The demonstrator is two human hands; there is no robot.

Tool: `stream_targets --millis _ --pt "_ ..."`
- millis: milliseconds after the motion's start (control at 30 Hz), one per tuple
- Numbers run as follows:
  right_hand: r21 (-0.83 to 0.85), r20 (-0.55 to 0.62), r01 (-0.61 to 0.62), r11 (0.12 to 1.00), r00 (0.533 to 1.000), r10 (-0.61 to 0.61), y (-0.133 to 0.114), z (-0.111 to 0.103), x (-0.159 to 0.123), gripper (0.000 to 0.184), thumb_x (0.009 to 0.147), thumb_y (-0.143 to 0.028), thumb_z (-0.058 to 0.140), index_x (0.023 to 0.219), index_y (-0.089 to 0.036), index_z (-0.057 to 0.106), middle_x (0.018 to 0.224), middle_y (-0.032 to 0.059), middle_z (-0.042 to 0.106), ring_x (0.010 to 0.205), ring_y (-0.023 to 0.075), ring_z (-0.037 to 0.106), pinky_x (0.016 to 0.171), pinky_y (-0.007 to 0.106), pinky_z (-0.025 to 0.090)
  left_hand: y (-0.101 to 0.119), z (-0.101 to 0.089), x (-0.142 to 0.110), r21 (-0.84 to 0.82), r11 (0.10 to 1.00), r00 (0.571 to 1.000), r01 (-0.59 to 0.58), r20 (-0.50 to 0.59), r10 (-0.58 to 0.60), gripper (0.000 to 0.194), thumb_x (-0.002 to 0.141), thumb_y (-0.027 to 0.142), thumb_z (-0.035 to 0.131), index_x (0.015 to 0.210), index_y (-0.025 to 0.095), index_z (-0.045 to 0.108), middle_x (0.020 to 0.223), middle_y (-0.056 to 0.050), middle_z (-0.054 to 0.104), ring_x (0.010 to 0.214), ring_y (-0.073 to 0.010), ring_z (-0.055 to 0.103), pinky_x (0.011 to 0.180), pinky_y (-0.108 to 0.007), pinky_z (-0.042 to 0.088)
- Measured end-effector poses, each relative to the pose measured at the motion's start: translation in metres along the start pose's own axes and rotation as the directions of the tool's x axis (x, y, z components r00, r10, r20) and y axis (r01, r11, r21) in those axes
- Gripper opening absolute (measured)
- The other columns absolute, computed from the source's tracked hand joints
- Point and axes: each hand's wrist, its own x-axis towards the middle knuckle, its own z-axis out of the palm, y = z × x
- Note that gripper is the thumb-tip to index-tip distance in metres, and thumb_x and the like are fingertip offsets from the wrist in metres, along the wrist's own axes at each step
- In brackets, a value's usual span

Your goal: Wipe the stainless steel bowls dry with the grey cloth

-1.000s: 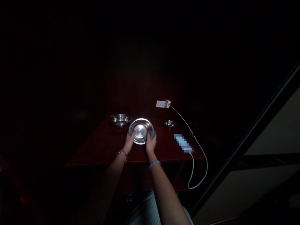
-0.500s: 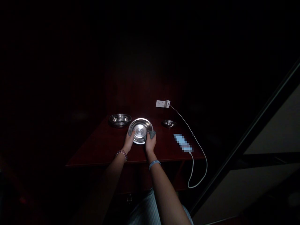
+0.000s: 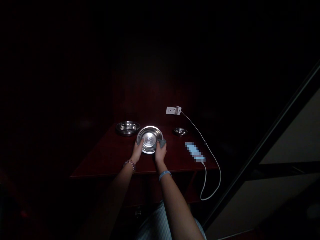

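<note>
A shiny steel plate (image 3: 149, 137) is tilted toward me above a dark red table (image 3: 110, 156). My left hand (image 3: 137, 150) grips the plate's left rim, thumb on its inner face. My right hand (image 3: 160, 153) is closed on a small grey cloth (image 3: 162, 143) pressed against the plate's right edge. A beaded bracelet sits on my left wrist and a light blue band on my right.
A stack of steel plates (image 3: 127, 127) lies at the back left, and a small steel bowl (image 3: 180, 131) at the back right. A phone (image 3: 195, 152) lies to the right, cabled to a white power strip (image 3: 173, 110). The surroundings are dark.
</note>
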Motion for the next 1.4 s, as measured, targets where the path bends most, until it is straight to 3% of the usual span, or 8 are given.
stream_targets --millis 267,533,867,1400 --pt "0.004 -0.006 0.005 1.0 1.0 -0.005 -0.0009 -0.0004 -0.0005 0.035 0.082 -0.039 0.061 0.11 -0.018 0.064 0.106 0.0109 0.076 0.096 0.0245 0.071 0.087 0.034 0.053 0.0007 0.0002 -0.0005 0.011 1.0 1.0 0.005 0.003 -0.005 0.043 0.091 0.033 0.058 0.128 0.011 0.061 0.135 -0.014 0.065 0.129 -0.0245 0.059 0.112 -0.031 0.042" --pt "-0.003 -0.003 -0.016 1.0 1.0 0.016 -0.0023 -0.0002 -0.0005 0.033 0.083 -0.037 0.061 0.11 -0.018 0.063 0.108 0.0117 0.075 0.099 0.0252 0.072 0.087 0.033 0.053 -0.0006 0.0002 0.0005 -0.011 1.0 1.0 -0.004 -0.006 0.004 0.044 0.088 0.038 0.063 0.126 0.015 0.064 0.133 -0.014 0.066 0.128 -0.0266 0.06 0.113 -0.036 0.043" --pt "-0.023 0.019 -0.014 1.0 1.0 0.014 -0.0012 -0.0013 0.0 0.035 0.084 -0.039 0.06 0.112 -0.017 0.062 0.109 0.0133 0.075 0.1 0.0262 0.071 0.088 0.034 0.052 0.0003 -0.0002 0.0009 0.011 1.0 1.0 -0.003 0.003 0.003 0.042 0.09 0.037 0.06 0.125 0.013 0.064 0.136 -0.014 0.065 0.129 -0.0243 0.059 0.113 -0.031 0.042" --pt "-0.011 0.0 -0.025 1.0 1.0 0.025 -0.0009 -0.0004 0.0002 0.034 0.084 -0.036 0.061 0.112 -0.017 0.063 0.11 0.0124 0.075 0.1 0.0259 0.071 0.089 0.033 0.052 -0.0038 -0.0007 0.0048 -0.063 0.998 0.999 0.025 -0.046 -0.028 0.028 0.087 0.031 0.066 0.111 0.018 0.07 0.124 -0.011 0.072 0.123 -0.026 0.063 0.112 -0.036 0.043"
